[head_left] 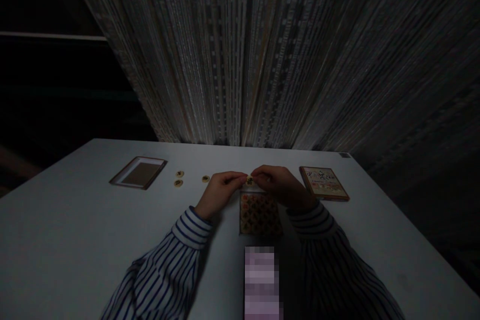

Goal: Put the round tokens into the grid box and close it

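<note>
A round Chinese chess piece (249,180) with a dark character on it is between the fingertips of both hands. My left hand (222,190) pinches its left side, thumb and fingers close together. From the right, my right hand (279,184) has its fingers closed at the piece's other side. Just below the hands lies a square box (240,225) filled with rows of pieces, some marked red and others dark. To the left of my hands, a single piece (205,179) lies on the white table, and two more pieces (179,178) sit farther left.
An open shallow tray (117,180) with a brown base lies at the left on the white table (93,230). A flat box lid (324,183) with a printed picture is at the right. A blurred-out pink object (261,280) is at the front. String curtains (240,60) hang behind.
</note>
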`<state>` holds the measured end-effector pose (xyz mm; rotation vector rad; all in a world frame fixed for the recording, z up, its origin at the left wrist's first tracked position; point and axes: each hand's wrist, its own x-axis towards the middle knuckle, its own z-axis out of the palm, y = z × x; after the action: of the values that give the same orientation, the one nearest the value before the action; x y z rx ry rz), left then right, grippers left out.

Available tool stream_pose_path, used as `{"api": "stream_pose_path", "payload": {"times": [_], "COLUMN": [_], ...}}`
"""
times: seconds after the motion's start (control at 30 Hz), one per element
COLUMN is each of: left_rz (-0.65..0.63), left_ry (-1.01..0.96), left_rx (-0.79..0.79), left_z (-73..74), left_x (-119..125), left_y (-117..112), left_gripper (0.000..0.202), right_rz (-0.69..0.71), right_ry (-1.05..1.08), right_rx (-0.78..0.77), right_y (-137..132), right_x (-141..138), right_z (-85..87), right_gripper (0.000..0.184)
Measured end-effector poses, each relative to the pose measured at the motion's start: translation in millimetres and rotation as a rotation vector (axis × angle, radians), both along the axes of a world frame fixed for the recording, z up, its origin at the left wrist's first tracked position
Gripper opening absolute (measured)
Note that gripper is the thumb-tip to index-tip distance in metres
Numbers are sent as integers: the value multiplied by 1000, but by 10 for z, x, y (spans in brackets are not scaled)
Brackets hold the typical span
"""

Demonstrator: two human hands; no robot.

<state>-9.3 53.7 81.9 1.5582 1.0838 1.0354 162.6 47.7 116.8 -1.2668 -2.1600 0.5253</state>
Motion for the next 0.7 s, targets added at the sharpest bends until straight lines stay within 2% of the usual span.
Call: {"api": "stream_pose_path", "payload": {"times": [0.13, 0.33, 0.6, 0.7], "left_rz": [33, 99, 248, 274], "left_ry": [-95, -202, -298, -319], "left_rx": [-92, -167, -187, -187], "left_z": [-23, -94, -269, -345], "left_x": [-20, -44, -50, -37], "left_y": [-55, -136, -163, -175], "left_gripper": [23, 23, 23, 24], "right_rz": [8, -11, 6, 54], "right_ry": [15, -24, -152, -204], "right_rx": [-10, -16, 139, 187], "right_y": [-48, -79, -109, -102], "right_x": [-52, -113, -86, -78], "right_z": [-9, -117, -288, -356], "right_gripper": [16, 17, 19, 19]}}
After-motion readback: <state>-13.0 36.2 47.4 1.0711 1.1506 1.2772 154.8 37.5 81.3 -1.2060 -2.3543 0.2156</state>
